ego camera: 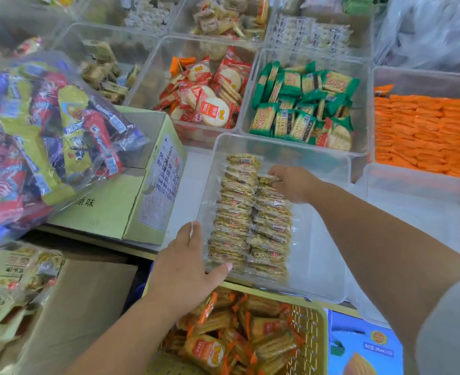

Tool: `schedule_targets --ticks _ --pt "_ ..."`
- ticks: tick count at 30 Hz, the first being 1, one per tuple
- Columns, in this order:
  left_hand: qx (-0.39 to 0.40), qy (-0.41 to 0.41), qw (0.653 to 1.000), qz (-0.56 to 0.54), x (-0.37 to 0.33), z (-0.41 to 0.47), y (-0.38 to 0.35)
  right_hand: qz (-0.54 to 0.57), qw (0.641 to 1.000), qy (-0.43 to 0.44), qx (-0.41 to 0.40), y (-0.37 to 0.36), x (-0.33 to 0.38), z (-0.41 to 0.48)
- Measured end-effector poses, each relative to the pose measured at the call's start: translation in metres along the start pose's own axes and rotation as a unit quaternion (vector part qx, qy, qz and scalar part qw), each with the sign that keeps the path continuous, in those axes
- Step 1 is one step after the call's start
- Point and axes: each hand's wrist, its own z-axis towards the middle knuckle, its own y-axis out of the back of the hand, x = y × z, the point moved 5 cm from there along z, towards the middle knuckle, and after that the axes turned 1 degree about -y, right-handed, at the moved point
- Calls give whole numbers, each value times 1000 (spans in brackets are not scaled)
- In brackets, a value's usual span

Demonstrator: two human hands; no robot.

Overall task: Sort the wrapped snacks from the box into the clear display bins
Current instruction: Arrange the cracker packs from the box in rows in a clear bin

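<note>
A clear display bin (318, 239) lies in front of me holding two neat rows of clear-wrapped golden snacks (237, 212). My left hand (185, 266) grips the bin's near left corner, thumb over the rim and fingers along the front wall. My right hand (293, 182) reaches into the bin and pinches a wrapped snack (268, 180) at the far end of the right row. A cardboard box (61, 315) at lower left has more wrapped snacks (15, 277) spilling at its edge.
A green carton (142, 190) under a big bag of mixed sweets (42, 136) stands left. Behind are bins of red-wrapped crackers (209, 101), green-wrapped crackers (304, 104) and orange packets (420, 133). A yellow basket (312, 328) of orange-wrapped snacks lies below. An unfilled clear bin (418, 201) is right.
</note>
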Motion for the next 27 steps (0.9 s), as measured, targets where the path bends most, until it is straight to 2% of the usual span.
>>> schedule_targets --ticks 6,9,10,12,14,16,20,22,24,27 --pt "12 -4 1000 4 0 3 0 12 999 -19 45 -6 -4 1" --pt "21 -15 995 -96 4 -1 7 3 999 -31 28 -8 -2 -7" --pt "7 -19 989 -148 6 -5 12 -11 999 -33 12 -7 0 -11" --pt "-86 -33 975 -202 16 -18 26 -32 998 -36 -30 -6 3 -21" --pt "-194 -45 961 -190 30 -38 34 -27 996 -38 -77 -6 9 -38" --pt "-230 -53 957 -169 42 -58 31 -30 991 -26 -130 -7 21 -63" --pt "-233 -97 967 -29 57 -87 9 57 977 37 -204 -20 56 -127" --pt "-208 -75 975 27 65 -93 -4 86 969 62 -222 -32 74 -159" --pt "-189 -45 980 47 70 -94 -12 102 965 88 -223 -47 91 -185" --pt "-193 -32 980 44 64 -95 -16 81 971 132 -183 -73 121 -211"
